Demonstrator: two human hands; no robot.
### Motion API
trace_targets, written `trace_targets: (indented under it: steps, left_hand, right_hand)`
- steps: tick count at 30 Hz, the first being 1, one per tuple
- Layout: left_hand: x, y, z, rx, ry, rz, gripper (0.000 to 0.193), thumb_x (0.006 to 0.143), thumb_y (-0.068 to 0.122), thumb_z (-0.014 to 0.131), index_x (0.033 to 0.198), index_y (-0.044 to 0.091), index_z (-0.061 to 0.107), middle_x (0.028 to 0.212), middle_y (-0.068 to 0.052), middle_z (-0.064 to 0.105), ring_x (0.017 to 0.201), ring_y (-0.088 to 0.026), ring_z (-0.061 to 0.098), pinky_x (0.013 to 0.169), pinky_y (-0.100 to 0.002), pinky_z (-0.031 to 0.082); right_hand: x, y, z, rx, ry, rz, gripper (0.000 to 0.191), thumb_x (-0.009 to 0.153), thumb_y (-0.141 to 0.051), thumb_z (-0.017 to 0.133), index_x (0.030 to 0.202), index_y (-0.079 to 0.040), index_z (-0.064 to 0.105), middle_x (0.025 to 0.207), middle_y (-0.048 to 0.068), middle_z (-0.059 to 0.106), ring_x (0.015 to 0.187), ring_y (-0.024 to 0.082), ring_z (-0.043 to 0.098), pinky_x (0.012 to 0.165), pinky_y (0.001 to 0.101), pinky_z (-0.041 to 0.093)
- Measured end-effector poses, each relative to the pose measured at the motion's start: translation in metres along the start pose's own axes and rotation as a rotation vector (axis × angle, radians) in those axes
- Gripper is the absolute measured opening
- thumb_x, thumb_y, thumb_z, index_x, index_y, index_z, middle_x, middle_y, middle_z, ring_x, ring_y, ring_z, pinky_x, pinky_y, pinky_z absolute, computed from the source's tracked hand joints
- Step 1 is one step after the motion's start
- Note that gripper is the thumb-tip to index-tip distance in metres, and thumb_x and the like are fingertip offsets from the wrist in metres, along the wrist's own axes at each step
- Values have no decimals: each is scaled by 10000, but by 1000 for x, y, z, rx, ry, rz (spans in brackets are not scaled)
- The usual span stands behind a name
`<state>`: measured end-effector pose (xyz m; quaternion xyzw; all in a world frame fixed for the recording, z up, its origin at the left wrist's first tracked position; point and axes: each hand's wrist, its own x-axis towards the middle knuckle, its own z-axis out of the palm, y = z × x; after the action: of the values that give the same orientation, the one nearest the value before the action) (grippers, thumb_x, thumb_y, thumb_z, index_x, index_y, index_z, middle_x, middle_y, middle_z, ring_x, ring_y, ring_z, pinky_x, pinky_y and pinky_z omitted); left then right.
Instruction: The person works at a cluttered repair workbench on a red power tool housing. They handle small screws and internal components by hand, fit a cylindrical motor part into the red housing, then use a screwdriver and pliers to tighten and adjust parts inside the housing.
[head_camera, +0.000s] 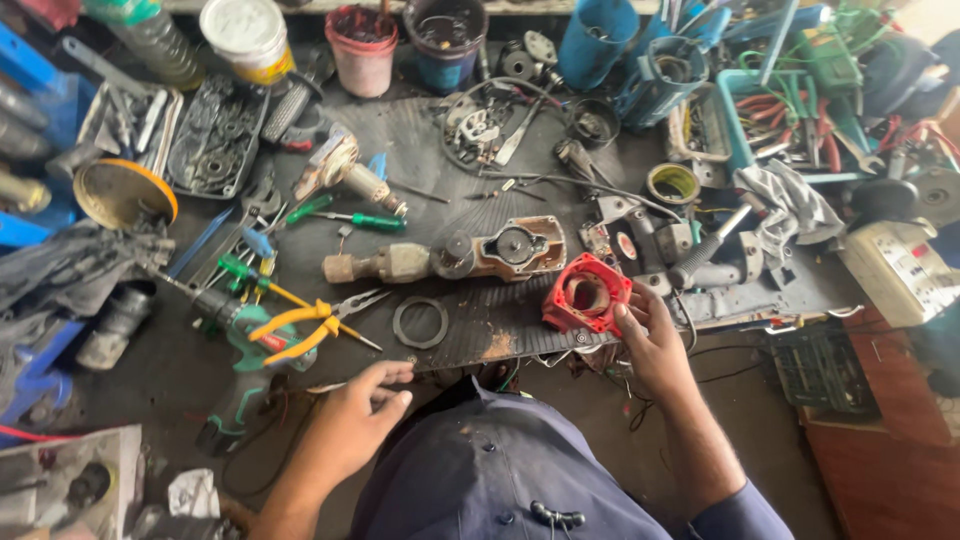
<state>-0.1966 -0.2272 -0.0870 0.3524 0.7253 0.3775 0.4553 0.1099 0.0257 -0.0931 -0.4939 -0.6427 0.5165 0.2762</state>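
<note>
My right hand (652, 345) grips the edge of a red plastic motor housing (585, 293) lying on the dark ribbed mat (500, 335). Resting on the mat's near edge, my left hand (358, 415) has its fingers loosely curled and holds nothing. A black ring gasket (420, 322) lies just beyond the left hand. Yellow-handled pliers (305, 328) lie to its left. A dismantled power tool body (465, 255) stretches across the mat's middle, above the ring.
Green screwdrivers (360, 218), an armature (345, 170), a green drill (240, 370), a tray of parts (215, 135), tubs (362, 35) and blue bins of tools (790, 100) crowd the bench. A white power strip (900, 268) sits far right.
</note>
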Motion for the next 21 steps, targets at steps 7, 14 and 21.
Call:
trace_targets:
  steps: [7, 14, 21]
  left_hand:
    - [61, 59, -48, 243, 377, 279, 231, 942, 230, 685, 1121, 93, 732, 960, -76, 788, 858, -187, 745, 776, -338, 564]
    - [171, 134, -48, 454, 160, 624, 216, 897, 175, 715, 1098, 100, 726, 980, -110, 760, 856, -258, 742, 749, -373, 572]
    - [216, 186, -15, 801, -38, 578, 246, 878, 261, 734, 1105, 169, 753, 1023, -110, 756, 945, -327, 712, 802, -458, 555]
  right_hand:
    - [-25, -3, -24, 16, 97, 20, 652, 968, -254, 632, 1505, 17, 379, 1411, 157, 578, 1234, 218, 619, 986, 340, 510]
    - [-51, -19, -35, 132, 144, -47, 720, 930, -140, 677, 1533, 20, 317, 1430, 174, 541, 1194, 205, 625, 961, 324, 530]
    - [-80, -2, -76, 222, 287, 4, 689, 916, -113, 655, 1514, 18, 340, 1403, 174, 562, 1153, 217, 652, 935, 330, 540]
